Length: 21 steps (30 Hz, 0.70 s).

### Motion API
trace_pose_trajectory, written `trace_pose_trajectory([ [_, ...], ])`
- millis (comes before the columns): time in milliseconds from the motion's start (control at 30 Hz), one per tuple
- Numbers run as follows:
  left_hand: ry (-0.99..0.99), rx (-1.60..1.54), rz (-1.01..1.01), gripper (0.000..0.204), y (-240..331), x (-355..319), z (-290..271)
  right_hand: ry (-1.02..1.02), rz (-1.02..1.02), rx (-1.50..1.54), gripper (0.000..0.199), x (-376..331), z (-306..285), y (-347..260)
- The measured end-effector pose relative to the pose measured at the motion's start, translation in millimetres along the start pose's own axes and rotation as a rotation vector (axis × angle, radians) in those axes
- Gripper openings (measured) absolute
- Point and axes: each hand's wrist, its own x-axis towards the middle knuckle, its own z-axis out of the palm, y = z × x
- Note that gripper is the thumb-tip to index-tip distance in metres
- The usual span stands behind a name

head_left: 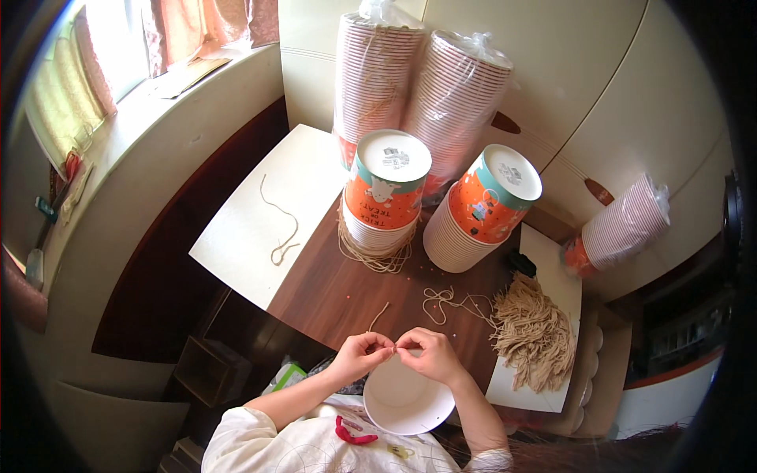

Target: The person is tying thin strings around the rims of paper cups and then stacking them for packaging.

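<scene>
My left hand [364, 355] and my right hand [430, 355] meet fingertip to fingertip, both closed in a pinch, over the far rim of a white paper bucket [410, 398]. The bucket rests against my lap with its pale inside facing me. A short piece of tan cord [380, 315] sticks out just beyond my left hand and seems to run into the pinch. What exactly lies between the fingertips is small and mostly hidden.
Two upside-down stacks of orange-and-teal paper buckets [385, 201] [482, 209] stand on the brown table [315, 292], the left one ringed with cord loops. A tan cord bundle [536, 335] lies right, loose cord [296, 225] left. Wrapped stacks [378, 79] [461, 98] rise behind.
</scene>
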Motion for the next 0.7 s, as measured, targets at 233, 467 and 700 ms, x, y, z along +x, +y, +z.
trace_pose_trajectory([
  [233, 0.022, 0.038, 0.017, 0.015, -3, 0, -1, -0.021, -0.029, 0.008, 0.01, 2, 3, 7],
  [467, 0.045, 0.048, 0.037, 0.014, 1, 0, 2, -0.135, -0.105, -0.105, 0.011, 6, -5, 4],
  [700, 0.032, 0.077, 0.048, 0.012, -6, 2, -2, -0.087, -0.055, -0.014, 0.01, 7, -5, 6],
])
